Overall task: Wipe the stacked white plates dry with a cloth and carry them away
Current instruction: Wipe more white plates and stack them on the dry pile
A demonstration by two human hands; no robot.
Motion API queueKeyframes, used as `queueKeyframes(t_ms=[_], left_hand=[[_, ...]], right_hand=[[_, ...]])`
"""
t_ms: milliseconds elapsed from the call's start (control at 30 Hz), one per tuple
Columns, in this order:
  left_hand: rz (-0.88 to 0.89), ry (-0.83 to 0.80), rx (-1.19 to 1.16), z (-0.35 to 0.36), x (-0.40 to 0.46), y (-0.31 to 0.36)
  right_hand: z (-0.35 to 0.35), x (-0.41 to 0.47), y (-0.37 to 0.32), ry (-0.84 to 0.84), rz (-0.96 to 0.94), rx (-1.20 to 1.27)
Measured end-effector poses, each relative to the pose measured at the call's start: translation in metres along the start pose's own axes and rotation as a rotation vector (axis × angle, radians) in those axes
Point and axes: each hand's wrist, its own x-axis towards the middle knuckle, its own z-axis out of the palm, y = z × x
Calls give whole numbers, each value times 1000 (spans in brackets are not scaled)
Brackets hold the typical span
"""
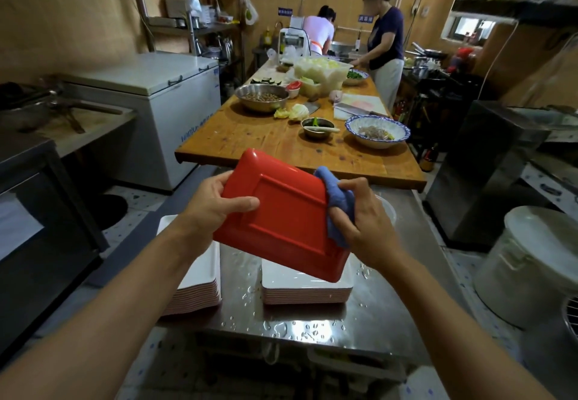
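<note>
I hold a rectangular plate (281, 215) tilted in front of me, its red underside facing the camera. My left hand (215, 202) grips its left edge, thumb across the red back. My right hand (362, 212) clutches a blue cloth (336, 199) against the plate's right edge. Below on the wet steel table (312, 327) stand two stacks of plates, white on top with red rims: one stack (197, 284) at the left, one stack (306, 290) under the held plate.
A long wooden table (250, 137) with bowls, vegetables and a cleaver stretches ahead. Two people work at its far end. A white chest freezer (162, 93) stands left, a white lidded bucket (531, 262) right, and steel counters line both sides.
</note>
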Motion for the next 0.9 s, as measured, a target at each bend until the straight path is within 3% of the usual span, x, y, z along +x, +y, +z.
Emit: queueKeyframes(t_ms=[200,500,667,900], left_hand=[[-160,118,-96,6,3,-9],[-371,304,-304,12,11,-25],[-397,347,-400,29,1,-37],[-301,423,-457,32,-11,-45]], right_hand=[[2,-5,4,-17,60,138],[29,-52,6,-5,-15,77],[62,-53,-25,36,-139,-148],[93,-34,-73,-54,-103,-85]])
